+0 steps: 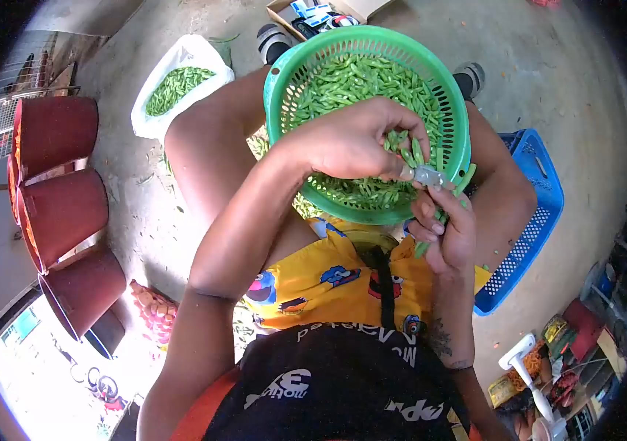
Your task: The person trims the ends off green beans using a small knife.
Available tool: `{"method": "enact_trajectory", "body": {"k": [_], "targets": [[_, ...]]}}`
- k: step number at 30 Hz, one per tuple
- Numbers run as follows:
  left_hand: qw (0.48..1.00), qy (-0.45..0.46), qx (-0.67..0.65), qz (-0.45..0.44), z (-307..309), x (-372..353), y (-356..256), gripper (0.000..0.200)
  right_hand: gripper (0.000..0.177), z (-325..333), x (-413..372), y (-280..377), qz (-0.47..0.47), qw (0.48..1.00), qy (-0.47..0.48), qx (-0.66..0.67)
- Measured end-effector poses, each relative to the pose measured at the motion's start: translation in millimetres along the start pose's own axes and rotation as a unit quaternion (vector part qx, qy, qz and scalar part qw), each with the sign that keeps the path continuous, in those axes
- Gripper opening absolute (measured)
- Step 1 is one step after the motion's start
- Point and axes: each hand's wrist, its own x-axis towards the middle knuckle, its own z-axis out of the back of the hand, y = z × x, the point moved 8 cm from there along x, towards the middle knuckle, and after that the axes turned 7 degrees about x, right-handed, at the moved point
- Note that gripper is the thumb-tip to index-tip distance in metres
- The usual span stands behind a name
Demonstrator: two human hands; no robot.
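While the wearer (328,378) sits with knees (203,140) apart, a green basket (372,34) full of short green pieces (357,82) stands between the legs, at one o'clock from the centre of the view. Over it, also at one o'clock, the left hand (354,143) curls with its back upward, its fingers loosely round a few pod pieces (416,151); its thumb meets a small grey object (427,176), perhaps a blade. At three o'clock, beside the basket's near rim, the right hand (454,234) is closed round longer pods (465,178) that poke out past its fingers. Which hand grips the grey object, I cannot tell.

The step in hand looks like cutting pods into short lengths above the basket. The next move probably calls for a firm pinch on the pods, with fingertips clear of any edge.

A white bag (193,48) of similar pieces lies toward half past ten, red buckets (67,213) at nine, and a blue crate (554,192) at three, beyond the right hand.
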Motion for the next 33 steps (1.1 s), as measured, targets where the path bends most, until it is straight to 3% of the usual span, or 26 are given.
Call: {"method": "enact_trajectory", "body": {"k": [2, 9, 11, 17, 21, 23, 25, 27, 30, 33], "targets": [[0.999, -0.003, 0.04, -0.015, 2, -1, -4, 0.027, 0.019, 2, 1, -1, 0.006, 1.0, -0.004, 0.015], [0.997, -0.03, -0.062, 0.033, 21, -7, 5, 0.025, 0.016, -5, 2, 2, -0.008, 1.0, -0.018, -0.008], [0.997, 0.026, -0.062, 0.024, 1, -5, -1, 0.026, 0.018, -6, 5, 1, 0.012, 1.0, 0.003, 0.017], [0.994, -0.016, -0.107, 0.023, 26, -7, 10, 0.025, 0.025, -6, 6, 3, -0.026, 0.999, 0.041, 0.012], [0.994, -0.098, 0.0, 0.038, 43, -12, 12, 0.031, 0.037, -19, 19, 5, -0.003, 1.0, -0.01, -0.02], [0.961, -0.216, 0.167, -0.04, 53, -18, -2, 0.036, 0.044, -17, 22, 6, 0.008, 0.999, -0.039, -0.008], [0.975, -0.202, 0.097, -0.008, 51, -16, 4, 0.04, 0.041, -12, 20, 5, 0.008, 0.999, -0.012, -0.033], [0.992, -0.106, -0.049, 0.043, 40, -11, 17, 0.042, 0.038, -8, 19, 3, 0.008, 0.998, 0.018, -0.056], [0.993, -0.038, -0.1, 0.051, 24, -8, 19, 0.04, 0.032, -6, 20, -2, -0.004, 0.999, 0.023, -0.036], [0.995, -0.03, -0.087, 0.03, 16, -6, 14, 0.033, 0.028, -7, 19, -5, -0.02, 0.999, 0.034, 0.009]]}}
